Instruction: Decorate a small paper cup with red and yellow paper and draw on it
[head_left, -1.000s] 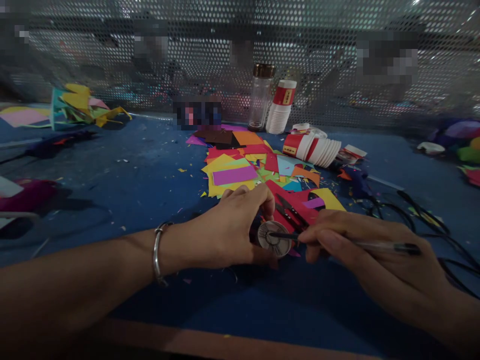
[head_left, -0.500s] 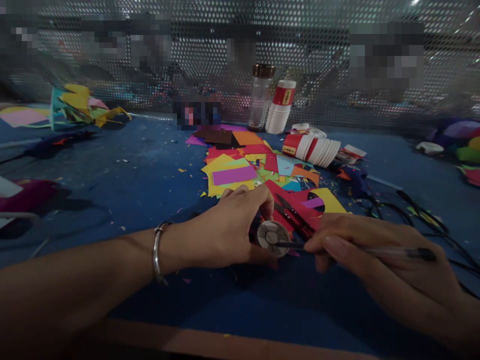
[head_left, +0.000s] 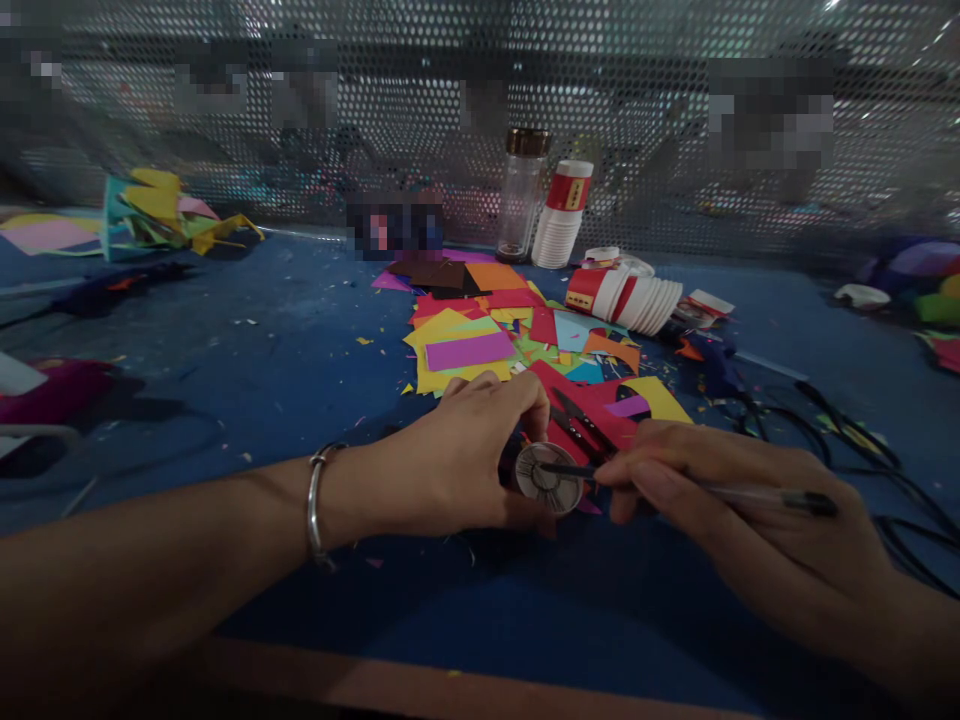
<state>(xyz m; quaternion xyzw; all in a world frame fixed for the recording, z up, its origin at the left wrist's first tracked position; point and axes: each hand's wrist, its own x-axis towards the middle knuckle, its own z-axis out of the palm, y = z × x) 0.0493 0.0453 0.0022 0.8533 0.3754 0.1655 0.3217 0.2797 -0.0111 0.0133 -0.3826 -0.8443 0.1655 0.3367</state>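
My left hand, fingers curled, grips what looks like a small paper cup; its round pale base faces up, marked with dark lines running out from the middle. The cup's side is mostly hidden by the fingers and shadow. A pen with a clear barrel and a dark cap end is pinched in my right hand. Its tip rests on or just over the round base, near the centre. Just behind the cup, a pair of scissors lies on red paper.
Coloured paper scraps spread over the blue table. Beyond them stand a clear bottle and a stack of paper cups; more cups lie sideways. A glue gun and black cable are at right. Perforated metal closes the back.
My right hand and the pen have moved slightly left and up, taking the tip toward the upper middle of the base. My left hand has stayed in place.
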